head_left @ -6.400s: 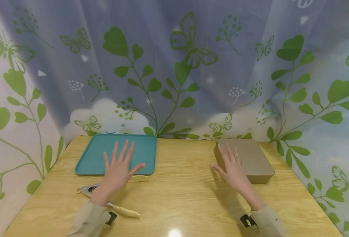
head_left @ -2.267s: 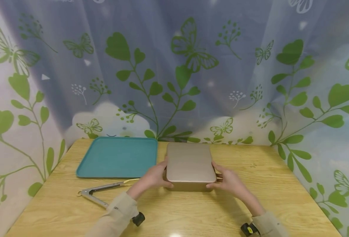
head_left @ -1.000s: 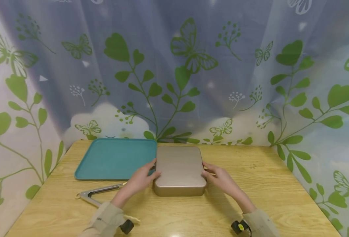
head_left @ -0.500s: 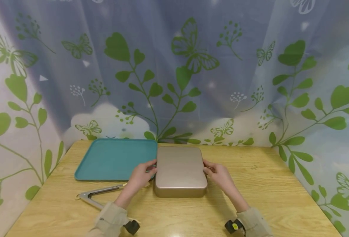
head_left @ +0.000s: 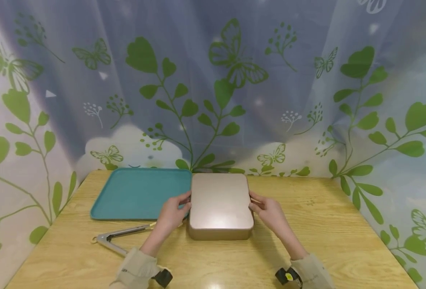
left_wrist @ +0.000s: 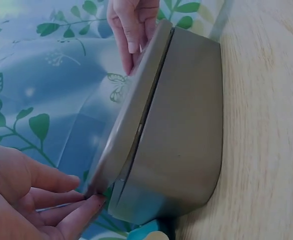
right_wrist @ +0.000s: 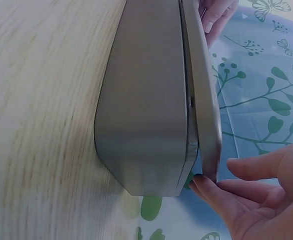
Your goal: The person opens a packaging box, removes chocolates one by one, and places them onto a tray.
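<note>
A brown metallic box stands on the table in the head view, topped by a lid of the same colour. My left hand pinches the lid's left edge, and my right hand grips its right edge. Both wrist views show fingers under the lid's rim with the thumb on the upper side. The lid is tilted, its far side raised off the box body, and a dark gap runs between them. What is inside the box is hidden.
A teal tray lies directly left of the box. Silver tongs with pale yellow ends lie spread in front of it, partly covered by my left forearm. A patterned curtain stands behind the wooden table.
Both hands came down to the box, which shifted from the right of the table to the middle, beside the tray. Just now the lid's far edge has risen. Tray and tongs stay put.
</note>
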